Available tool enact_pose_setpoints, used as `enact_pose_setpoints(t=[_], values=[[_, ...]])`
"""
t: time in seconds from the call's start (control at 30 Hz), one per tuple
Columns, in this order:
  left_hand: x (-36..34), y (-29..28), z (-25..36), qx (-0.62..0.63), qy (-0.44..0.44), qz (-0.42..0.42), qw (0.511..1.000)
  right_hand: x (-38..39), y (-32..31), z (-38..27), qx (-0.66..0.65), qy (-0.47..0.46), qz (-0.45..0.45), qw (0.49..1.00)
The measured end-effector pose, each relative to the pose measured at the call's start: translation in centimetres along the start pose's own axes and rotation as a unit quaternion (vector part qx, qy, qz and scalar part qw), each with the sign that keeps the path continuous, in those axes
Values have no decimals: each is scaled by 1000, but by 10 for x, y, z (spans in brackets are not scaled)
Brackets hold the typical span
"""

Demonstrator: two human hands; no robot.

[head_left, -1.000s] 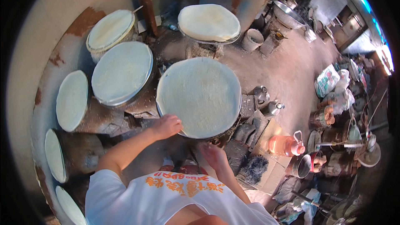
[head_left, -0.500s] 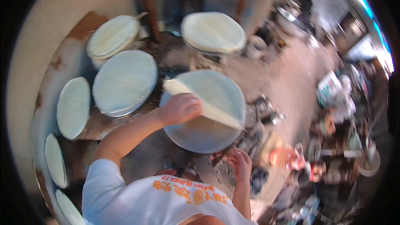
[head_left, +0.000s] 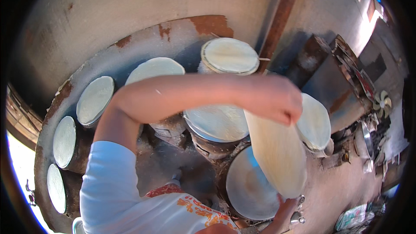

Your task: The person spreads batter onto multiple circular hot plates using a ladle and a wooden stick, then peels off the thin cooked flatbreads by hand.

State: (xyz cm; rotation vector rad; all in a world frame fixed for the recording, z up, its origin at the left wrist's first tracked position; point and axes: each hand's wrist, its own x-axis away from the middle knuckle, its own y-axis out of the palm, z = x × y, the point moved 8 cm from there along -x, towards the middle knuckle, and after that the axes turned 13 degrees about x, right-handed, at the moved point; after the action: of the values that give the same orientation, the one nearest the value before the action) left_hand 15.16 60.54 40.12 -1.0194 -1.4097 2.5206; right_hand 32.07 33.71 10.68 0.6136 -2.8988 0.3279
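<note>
My left hand (head_left: 284,102) is closed on the upper edge of a thin, pale flatbread (head_left: 279,156). The sheet hangs from it above a round griddle (head_left: 245,186), whose bare grey surface shows with a brownish patch. My right hand (head_left: 286,202) is at the lower end of the sheet, by the griddle's right rim; its fingers are mostly hidden, so a grip cannot be made out. Just behind, another round griddle (head_left: 216,123) bears a pale layer, partly covered by my left forearm.
Several more round griddles with pale sheets stand in an arc to the left, one of them a griddle (head_left: 94,99). A rusty curved metal wall (head_left: 143,39) rises behind. At right lie a pale-topped round griddle (head_left: 314,121), a metal pan (head_left: 363,140) and a plastic bag (head_left: 351,217).
The flatbread, half folded back over the griddle before, now hangs lifted from my left hand. My right hand has come to its lower end. The view has swung left.
</note>
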Motion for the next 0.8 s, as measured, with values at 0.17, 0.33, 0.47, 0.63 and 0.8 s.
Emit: enact_pose_setpoints(t=[0.17, 0.33, 0.47, 0.63, 0.8], values=[[94, -129, -19, -64, -174, 109, 977, 46, 153, -116, -100, -286, -175, 937], [193, -215, -73, -45, -254, 151, 954, 35, 327, -133, -113, -253, -175, 945], [253, -282, -147, -15, -424, 195, 884, 16, 454, -163, -130, -223, -253, 932], [232, -357, -220, -313, -285, 314, 850, -106, 603, -186, -307, -69, -279, 907], [249, -312, -227, -457, -227, 177, 841, -289, 626, -177, -147, 7, -164, 976]])
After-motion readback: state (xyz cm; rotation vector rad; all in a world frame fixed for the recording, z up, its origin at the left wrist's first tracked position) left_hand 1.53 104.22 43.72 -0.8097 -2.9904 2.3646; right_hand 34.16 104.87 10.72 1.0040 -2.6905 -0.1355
